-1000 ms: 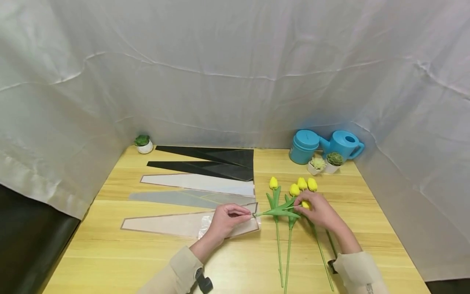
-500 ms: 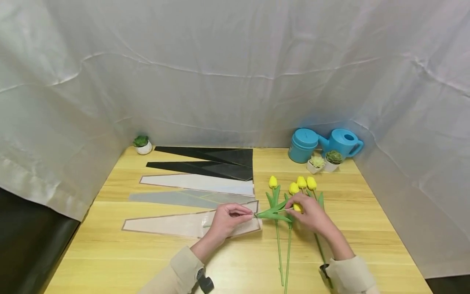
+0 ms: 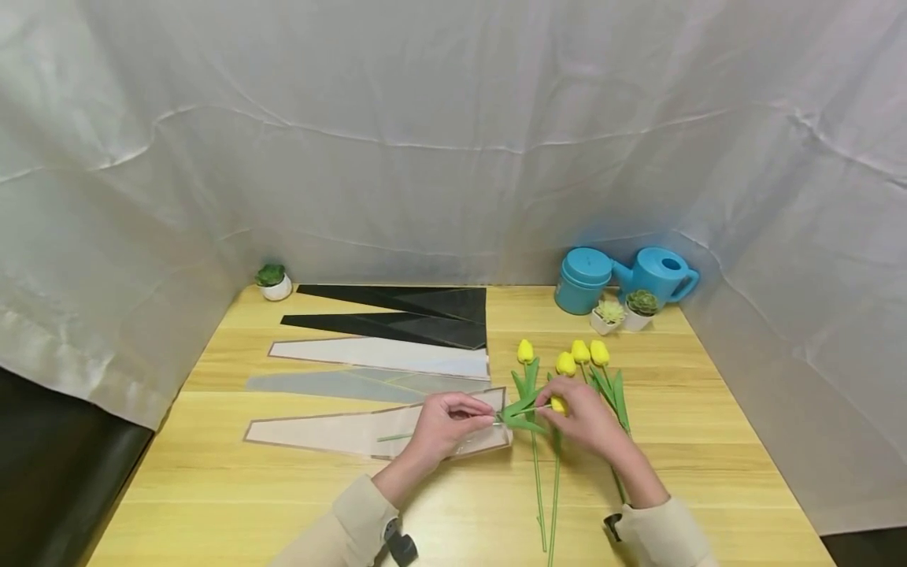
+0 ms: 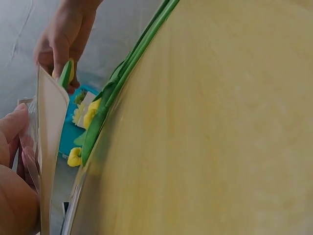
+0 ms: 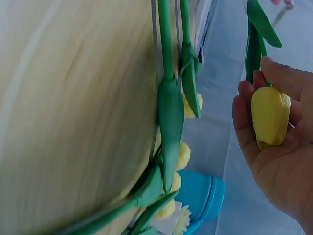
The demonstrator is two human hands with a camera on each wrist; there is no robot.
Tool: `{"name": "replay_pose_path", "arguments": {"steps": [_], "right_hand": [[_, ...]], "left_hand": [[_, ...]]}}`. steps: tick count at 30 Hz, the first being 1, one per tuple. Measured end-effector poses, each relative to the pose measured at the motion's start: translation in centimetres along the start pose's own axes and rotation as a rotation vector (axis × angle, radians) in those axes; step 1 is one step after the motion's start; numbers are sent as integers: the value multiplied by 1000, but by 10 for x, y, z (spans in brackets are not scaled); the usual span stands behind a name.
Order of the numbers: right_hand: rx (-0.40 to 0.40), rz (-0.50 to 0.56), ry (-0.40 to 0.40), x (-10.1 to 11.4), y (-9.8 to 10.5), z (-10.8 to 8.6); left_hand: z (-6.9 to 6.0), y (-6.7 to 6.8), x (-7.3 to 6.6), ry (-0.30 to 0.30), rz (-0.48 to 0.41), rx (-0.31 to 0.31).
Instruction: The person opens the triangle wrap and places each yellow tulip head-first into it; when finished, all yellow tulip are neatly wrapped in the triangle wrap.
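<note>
The held yellow, cup-shaped tulip [image 5: 269, 116] is one solid colour on the bloom, and its pointed leaves [image 3: 524, 424] are plain green. Pale pinkish-beige tapered sheet [image 3: 312, 433] has a brown border, same deal with the white tapered sheet [image 3: 383, 354]. Grey tapered sheet [image 3: 312, 382] gets skinny yellowish lines. Round lidded tub [image 3: 577, 295] and spouted watering can [image 3: 646, 276] are both blue, wooden tabletop [image 3: 248, 512] is yellowish with streaky grain, fabric curtain [image 3: 453, 189] is silvery grey.
</note>
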State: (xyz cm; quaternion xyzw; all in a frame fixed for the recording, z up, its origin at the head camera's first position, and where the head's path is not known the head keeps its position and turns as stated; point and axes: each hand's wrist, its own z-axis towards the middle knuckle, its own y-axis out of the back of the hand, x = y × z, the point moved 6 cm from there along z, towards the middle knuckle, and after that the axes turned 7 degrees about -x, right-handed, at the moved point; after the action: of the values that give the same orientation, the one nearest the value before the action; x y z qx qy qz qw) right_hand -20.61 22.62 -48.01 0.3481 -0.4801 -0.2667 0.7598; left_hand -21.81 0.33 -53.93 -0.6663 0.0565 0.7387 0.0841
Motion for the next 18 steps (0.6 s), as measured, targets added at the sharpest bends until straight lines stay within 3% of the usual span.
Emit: {"name": "replay_pose_path", "arguments": {"steps": [18], "right_hand": [[9, -6, -96, 16, -31, 4]], "left_hand": [[0, -10, -4, 10, 21, 13]]}}
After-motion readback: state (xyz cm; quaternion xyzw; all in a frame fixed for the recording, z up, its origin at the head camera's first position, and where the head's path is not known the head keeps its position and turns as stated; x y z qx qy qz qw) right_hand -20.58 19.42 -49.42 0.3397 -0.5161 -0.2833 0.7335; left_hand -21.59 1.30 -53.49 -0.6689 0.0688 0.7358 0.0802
